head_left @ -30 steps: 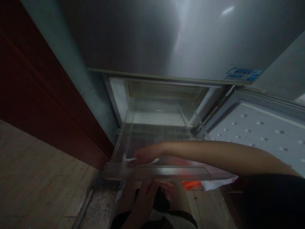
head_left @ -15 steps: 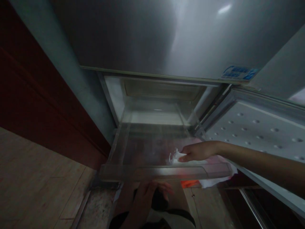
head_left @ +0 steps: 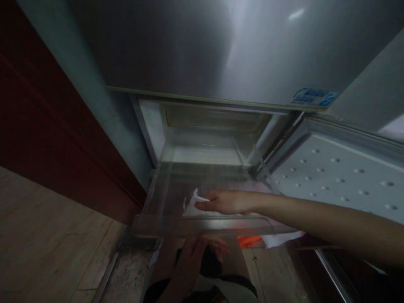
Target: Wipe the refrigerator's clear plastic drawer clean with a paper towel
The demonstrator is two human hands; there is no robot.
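My right hand [head_left: 224,203] is closed around a crumpled white cloth [head_left: 192,206], its lower part against the floor of a clear plastic drawer [head_left: 202,225]. The arm reaches in from the right, over the drawer's side. The drawer is pulled out of an opened refrigerator compartment [head_left: 205,153]. Below the drawer front, my left hand [head_left: 202,252] rests near my lap with its fingers loosely stretched, holding nothing. Pink and white material [head_left: 280,240] shows around the drawer's right front corner, with an orange piece [head_left: 249,241] beside it, partly hidden by the drawer.
The compartment door [head_left: 341,181] stands swung out at the right. Above is the grey upper refrigerator door [head_left: 189,50], which is shut. A dark red wooden panel [head_left: 63,134] stands close at the left, with tiled floor [head_left: 57,235] below it.
My right hand has moved left along the drawer with the white cloth in its grip. My left hand has stayed in place.
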